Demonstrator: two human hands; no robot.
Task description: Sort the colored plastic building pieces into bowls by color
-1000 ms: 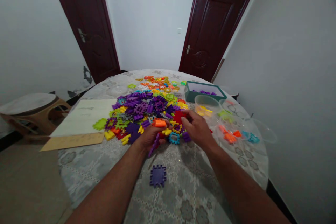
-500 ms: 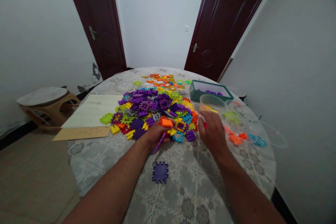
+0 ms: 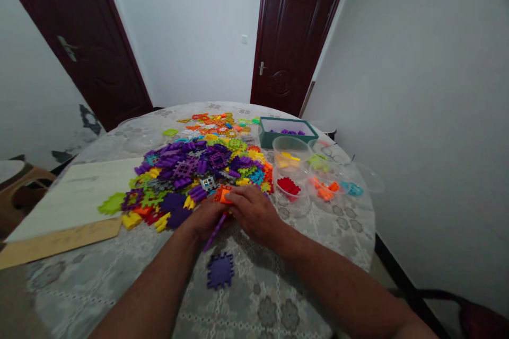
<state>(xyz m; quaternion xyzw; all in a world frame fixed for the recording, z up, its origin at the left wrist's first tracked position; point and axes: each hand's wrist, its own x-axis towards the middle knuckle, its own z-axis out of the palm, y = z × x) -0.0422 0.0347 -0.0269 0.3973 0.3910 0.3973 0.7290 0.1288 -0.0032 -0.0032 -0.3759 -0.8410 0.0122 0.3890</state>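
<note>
Meeting at the near side of the heap of toy pieces (image 3: 186, 167) on the bench (image 3: 302, 270), an orange block (image 3: 225, 195) and a purple piece (image 3: 213, 234) are grasped by the fingers of the left hand (image 3: 203, 217). The orange block is also touched by the fingers of the right hand (image 3: 254, 213), whose closure cannot be told. A purple square (image 3: 220, 271) is placed flat in front of both hands.

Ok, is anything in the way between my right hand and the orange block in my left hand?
Nothing visible: your right hand is right at the orange block, held in your left hand. The purple piece sticks out toward you, not between them.
</note>
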